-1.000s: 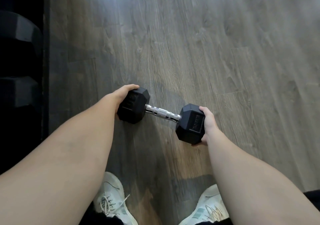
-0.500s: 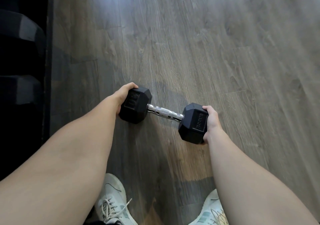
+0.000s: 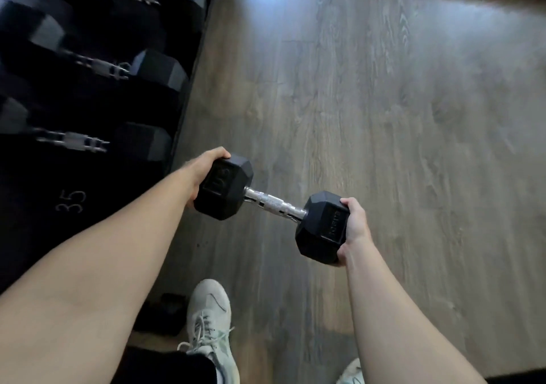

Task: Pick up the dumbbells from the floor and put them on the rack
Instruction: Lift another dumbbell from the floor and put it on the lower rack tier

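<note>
A black hex dumbbell [image 3: 274, 205] with a chrome knurled handle hangs above the wooden floor, held at both ends. My left hand [image 3: 204, 168] cups the outer face of its left head. My right hand [image 3: 353, 227] grips the outer face of its right head. The handle between the heads is bare. A dark dumbbell rack [image 3: 189, 88] fills the left side, just left of the held dumbbell's left head. A "35" label [image 3: 71, 201] shows on the rack's near part.
Three black hex dumbbells [image 3: 97, 64] lie side by side on the rack. My two pale sneakers [image 3: 211, 324] stand on the floor below the dumbbell. A small dark object [image 3: 161, 312] lies by the left shoe. Grey-brown floor [image 3: 413, 117] stretches to the right.
The dumbbell has come up off the floor in both hands. The view has swung left, bringing the rack and its dumbbells into sight beside the left hand.
</note>
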The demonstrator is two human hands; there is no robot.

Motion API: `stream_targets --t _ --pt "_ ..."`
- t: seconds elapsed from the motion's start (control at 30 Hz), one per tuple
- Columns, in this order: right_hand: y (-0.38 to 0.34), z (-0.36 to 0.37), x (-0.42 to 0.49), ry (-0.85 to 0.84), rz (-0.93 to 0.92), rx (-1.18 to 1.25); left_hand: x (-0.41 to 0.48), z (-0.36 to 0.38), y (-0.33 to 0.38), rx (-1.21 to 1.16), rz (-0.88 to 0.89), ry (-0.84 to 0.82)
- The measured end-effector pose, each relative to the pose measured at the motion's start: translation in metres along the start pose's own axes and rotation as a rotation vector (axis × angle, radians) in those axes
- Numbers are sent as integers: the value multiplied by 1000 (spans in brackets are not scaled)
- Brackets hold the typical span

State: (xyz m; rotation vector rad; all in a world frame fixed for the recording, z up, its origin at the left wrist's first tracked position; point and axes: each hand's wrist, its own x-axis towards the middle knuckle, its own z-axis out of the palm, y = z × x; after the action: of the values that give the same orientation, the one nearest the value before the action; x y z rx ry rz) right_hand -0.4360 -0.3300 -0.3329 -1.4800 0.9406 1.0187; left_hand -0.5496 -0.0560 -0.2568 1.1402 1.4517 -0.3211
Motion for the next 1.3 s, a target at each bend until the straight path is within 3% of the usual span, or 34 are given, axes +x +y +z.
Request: stream_targets --t 0.2,0.4,0.73,1.03,1.3 --pt "-5 53 -66 -207 -19 -71 -82 -87 15 -107 35 185" --pt "1 93 -96 -292 31 -129 -134 -136 9 -230 163 448" --pt "41 171 -184 -334 -31 -357 -152 -223 -57 -364 8 589" --pt "89 218 -168 -354 43 -403 -126 -261 -74 -401 -11 699" --pt "101 243 -141 -291 3 -422 -75 -274 -86 -389 -4 639"
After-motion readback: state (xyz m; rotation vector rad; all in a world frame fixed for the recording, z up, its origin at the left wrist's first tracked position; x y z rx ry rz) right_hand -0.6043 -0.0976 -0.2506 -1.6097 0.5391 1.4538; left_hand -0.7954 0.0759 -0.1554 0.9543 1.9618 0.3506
